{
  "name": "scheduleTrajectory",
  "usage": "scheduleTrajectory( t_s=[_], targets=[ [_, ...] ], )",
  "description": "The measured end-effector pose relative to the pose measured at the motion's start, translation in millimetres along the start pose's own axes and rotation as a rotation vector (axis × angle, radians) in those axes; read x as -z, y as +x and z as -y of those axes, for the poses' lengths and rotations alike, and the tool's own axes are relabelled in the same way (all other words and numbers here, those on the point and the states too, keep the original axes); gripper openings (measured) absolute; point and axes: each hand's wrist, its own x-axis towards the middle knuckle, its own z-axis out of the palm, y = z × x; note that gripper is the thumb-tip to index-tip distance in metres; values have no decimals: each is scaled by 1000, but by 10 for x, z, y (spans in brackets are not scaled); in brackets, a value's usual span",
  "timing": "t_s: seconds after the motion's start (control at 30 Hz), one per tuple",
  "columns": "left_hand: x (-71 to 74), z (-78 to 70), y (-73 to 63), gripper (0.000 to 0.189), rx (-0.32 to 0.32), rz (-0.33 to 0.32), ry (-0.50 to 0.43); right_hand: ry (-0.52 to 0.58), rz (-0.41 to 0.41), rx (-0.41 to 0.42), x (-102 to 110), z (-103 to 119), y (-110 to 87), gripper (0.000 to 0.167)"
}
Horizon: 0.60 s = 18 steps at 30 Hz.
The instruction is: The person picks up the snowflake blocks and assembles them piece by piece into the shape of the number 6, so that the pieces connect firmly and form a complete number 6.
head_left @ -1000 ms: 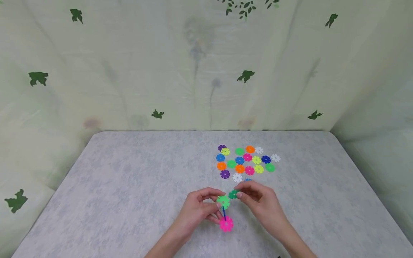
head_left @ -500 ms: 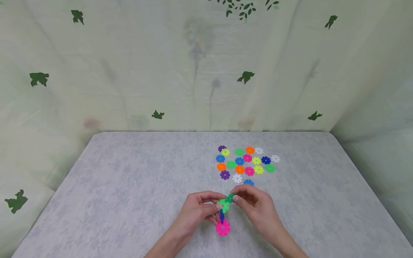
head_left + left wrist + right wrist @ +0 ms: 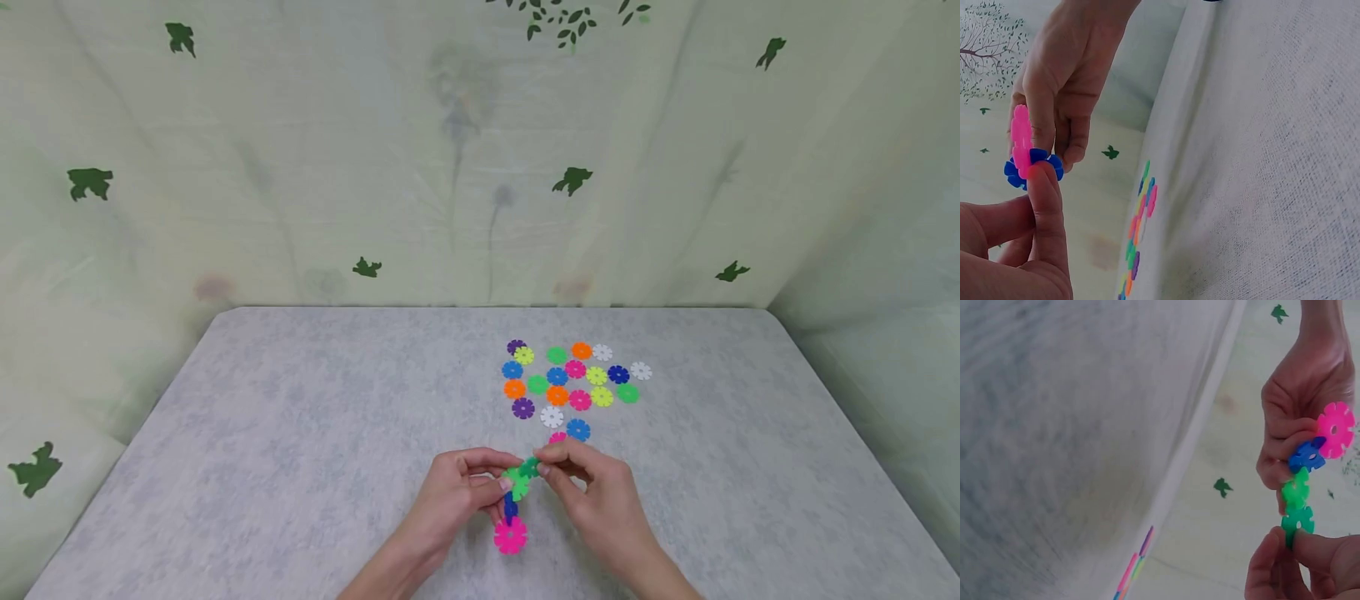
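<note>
The fingers of the right hand (image 3: pixel 600 492) pinch the dark green disc (image 3: pixel 1298 519), and the fingers of the left hand (image 3: pixel 453 492) pinch the light green disc (image 3: pixel 517 485), just beside them. A second ago the dark green disc was apart from the light green one; now the two meet edge to edge, between both sets of fingers, with the dark green disc tilted. That suggests the joining at this end of the chain is under way, though whether the slots are fully seated I cannot tell. Below the left fingertips hang the dark blue disc (image 3: pixel 511 508) and, under it, the bright pink disc (image 3: pixel 511 536), already linked to the rest; this tail has swung slightly toward the left hand. With the right hand's shift, a loose pink disc (image 3: pixel 557 437) now shows just beyond its fingertips, near a loose blue disc (image 3: pixel 578 430). Farther out from the fingers, more loose discs (image 3: pixel 551 396) lie flat on the counter (image 3: pixel 300 433), seemingly spare for further links.
</note>
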Motion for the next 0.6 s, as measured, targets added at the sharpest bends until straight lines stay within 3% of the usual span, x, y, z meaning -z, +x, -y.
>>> scheduleTrajectory(
  t_s=[0.2, 0.37, 0.6],
  targets=[
    [32, 24, 12, 23, 2, 6, -15, -6, 10, 72, -6, 8, -27, 32],
    [49, 41, 15, 23, 10, 15, -18, 29, 42, -28, -4, -5, -8, 26],
    [60, 26, 23, 23, 9, 37, -12, 180, 102, -109, 23, -30, 32, 14]
  ],
)
